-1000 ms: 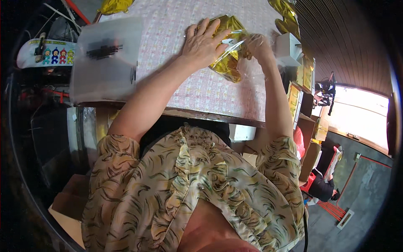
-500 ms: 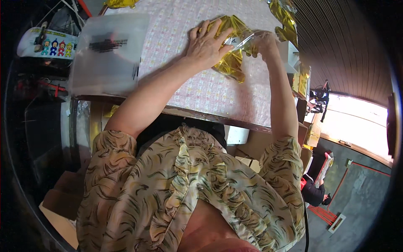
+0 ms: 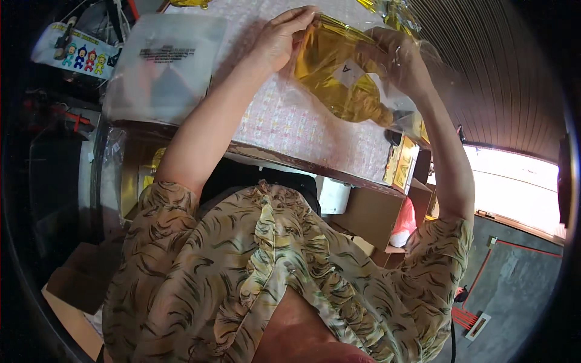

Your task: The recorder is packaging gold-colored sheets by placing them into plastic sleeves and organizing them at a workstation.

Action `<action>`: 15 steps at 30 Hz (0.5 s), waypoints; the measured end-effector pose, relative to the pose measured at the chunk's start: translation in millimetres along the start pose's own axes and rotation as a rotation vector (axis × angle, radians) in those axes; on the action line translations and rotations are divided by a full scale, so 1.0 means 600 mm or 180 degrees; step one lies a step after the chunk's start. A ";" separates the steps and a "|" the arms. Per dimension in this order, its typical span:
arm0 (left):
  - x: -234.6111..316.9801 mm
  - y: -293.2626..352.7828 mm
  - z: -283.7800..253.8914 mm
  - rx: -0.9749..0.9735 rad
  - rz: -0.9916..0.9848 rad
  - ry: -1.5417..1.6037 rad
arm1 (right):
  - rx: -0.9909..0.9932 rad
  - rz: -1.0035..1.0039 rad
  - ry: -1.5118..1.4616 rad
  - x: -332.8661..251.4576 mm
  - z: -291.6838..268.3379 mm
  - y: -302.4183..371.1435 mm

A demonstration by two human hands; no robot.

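Observation:
A shiny gold foil piece [image 3: 327, 66] with a white label [image 3: 349, 73] on it hangs tilted over the far part of the table, raised between my hands. Clear plastic film, apparently a bag, surrounds it and sticks out on the right. My left hand [image 3: 277, 41] is closed in a pinch on the upper left corner. At the upper right, my right hand [image 3: 400, 59] is curled round the bag's edge, its fingertips partly hidden. Frosted clear plastic bags [image 3: 175, 91] lie flat to the left of my left forearm.
The table [image 3: 284, 136] has a pink checked cover. More gold foil [image 3: 396, 17] lies at the far right, some [image 3: 190, 3] at the far left. A yellow box [image 3: 402, 168] stands by the right edge, above an open cardboard box [image 3: 369, 212].
The foil piece has been lifted off the table and spread between my hands, its label facing up. My left hand went from lying flat on it to pinching; my right hand moved right.

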State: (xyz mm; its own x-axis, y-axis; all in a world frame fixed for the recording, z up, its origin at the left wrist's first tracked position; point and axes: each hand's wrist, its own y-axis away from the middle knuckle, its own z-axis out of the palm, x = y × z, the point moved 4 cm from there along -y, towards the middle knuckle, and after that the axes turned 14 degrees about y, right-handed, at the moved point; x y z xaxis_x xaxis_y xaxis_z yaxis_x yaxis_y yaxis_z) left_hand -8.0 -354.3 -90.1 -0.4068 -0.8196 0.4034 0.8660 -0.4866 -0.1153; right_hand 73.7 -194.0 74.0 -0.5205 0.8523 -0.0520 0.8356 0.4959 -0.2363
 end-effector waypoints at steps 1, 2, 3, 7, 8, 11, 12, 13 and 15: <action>0.002 0.002 -0.007 0.0199 0.0006 0.0143 | -0.0240 0.0299 0.0258 -0.017 -0.011 -0.005; 0.003 0.002 -0.019 0.0401 0.0022 0.0280 | -0.0474 0.0588 0.0513 -0.029 -0.017 -0.007; 0.006 0.000 -0.028 0.0398 0.0043 0.0284 | -0.0472 0.0568 0.0520 -0.036 -0.023 -0.003; 0.009 -0.005 -0.033 0.0612 0.0237 0.0318 | -0.0073 0.0760 0.0335 0.009 -0.069 0.030; 0.009 -0.002 -0.027 0.0572 0.0258 0.0304 | -0.0021 0.1004 0.0071 0.013 -0.077 0.030; 0.004 0.011 -0.016 0.0661 0.0196 0.0201 | 0.0309 0.1157 -0.0328 0.001 -0.108 0.035; 0.006 0.014 -0.015 0.0665 0.0203 0.0198 | 0.0374 0.1412 0.0038 0.001 -0.124 0.031; 0.009 0.016 -0.013 0.0669 0.0214 0.0190 | 0.0439 0.1662 0.0405 0.006 -0.136 0.031; 0.007 0.014 -0.008 0.0628 0.0194 0.0199 | 0.0391 0.1779 0.0476 0.021 -0.160 0.027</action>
State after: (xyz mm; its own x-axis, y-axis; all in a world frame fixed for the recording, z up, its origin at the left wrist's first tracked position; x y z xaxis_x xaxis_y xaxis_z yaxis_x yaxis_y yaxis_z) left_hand -3.8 -363.0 -93.8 -0.3640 -0.8659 0.3432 0.9271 -0.3720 0.0446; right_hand 97.4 -159.5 163.0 0.0306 0.9974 -0.0657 0.9449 -0.0503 -0.3234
